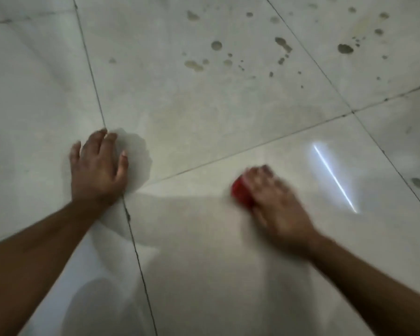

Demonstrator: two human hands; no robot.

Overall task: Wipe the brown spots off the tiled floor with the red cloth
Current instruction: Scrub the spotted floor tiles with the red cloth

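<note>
Floor [216, 112] pale-tiled, brown spots [216, 45] far; right hand [277, 202] grips red cloth [240, 192]; left hand [98, 166] flat.

No text, label or number can be read anywhere.

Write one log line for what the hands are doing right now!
right hand: presses red cloth on floor, blurred | left hand: flat on tile | brown spots: remain ahead
</note>
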